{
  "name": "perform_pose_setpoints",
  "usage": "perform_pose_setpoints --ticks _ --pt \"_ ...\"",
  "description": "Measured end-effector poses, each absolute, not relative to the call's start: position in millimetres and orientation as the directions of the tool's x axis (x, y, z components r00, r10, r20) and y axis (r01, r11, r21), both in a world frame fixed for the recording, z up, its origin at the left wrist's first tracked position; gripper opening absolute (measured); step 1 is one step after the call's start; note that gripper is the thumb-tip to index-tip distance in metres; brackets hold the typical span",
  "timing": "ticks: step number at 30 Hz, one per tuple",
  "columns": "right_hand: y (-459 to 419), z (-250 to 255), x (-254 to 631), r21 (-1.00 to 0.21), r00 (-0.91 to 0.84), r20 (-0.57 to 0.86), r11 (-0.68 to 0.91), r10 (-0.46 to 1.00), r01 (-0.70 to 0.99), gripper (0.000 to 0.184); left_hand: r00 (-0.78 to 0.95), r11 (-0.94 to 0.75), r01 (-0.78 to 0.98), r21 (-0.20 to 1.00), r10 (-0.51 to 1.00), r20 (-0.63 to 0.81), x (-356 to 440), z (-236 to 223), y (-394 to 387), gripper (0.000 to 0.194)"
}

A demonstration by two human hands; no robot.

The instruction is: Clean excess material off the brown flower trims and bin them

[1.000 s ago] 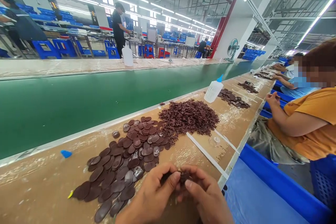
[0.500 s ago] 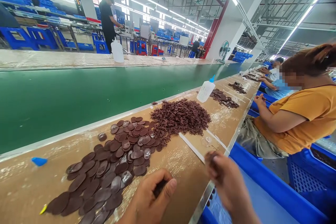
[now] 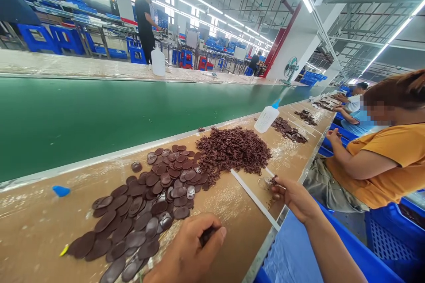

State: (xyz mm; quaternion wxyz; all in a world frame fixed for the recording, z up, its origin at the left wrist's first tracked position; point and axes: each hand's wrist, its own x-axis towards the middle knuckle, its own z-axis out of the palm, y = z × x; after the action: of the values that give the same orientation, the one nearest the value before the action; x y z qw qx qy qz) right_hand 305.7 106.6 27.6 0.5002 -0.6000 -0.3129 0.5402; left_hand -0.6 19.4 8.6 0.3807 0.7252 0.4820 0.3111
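My left hand point(image 3: 191, 247) is curled near the table's front edge, pinching a small dark brown piece point(image 3: 206, 235) between thumb and fingers. It sits just right of a spread of flat brown oval discs point(image 3: 146, 208). My right hand point(image 3: 294, 196) is stretched out to the right, fingers closed on a small brown scrap point(image 3: 274, 181) at the table's edge. A heap of brown tangled trimmings point(image 3: 232, 148) lies beyond, between both hands. A white strip point(image 3: 254, 199) runs across the tabletop between my hands.
A green conveyor belt point(image 3: 99, 115) runs behind the brown worktable point(image 3: 40, 230). A white squeeze bottle with blue tip point(image 3: 266, 118) lies past the heap. A person in an orange shirt point(image 3: 381, 163) sits at right; blue bins point(image 3: 385, 239) line the table's edge. A blue cap point(image 3: 61, 191) lies at left.
My hands were together over one piece; the right hand pulled away and reached forward to the table's right edge with a scrap. The left hand stayed put with its piece.
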Motion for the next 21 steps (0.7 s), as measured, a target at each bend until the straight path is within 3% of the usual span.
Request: perform_pose_setpoints --ticks 21 --pt "106.3 30.7 309.9 -0.919 0.237 -0.368 -0.312 0.899 -0.243 0.014 0.377 -0.261 0.488 0.833 0.924 0.068 -0.7 14.6 20.1 0.026"
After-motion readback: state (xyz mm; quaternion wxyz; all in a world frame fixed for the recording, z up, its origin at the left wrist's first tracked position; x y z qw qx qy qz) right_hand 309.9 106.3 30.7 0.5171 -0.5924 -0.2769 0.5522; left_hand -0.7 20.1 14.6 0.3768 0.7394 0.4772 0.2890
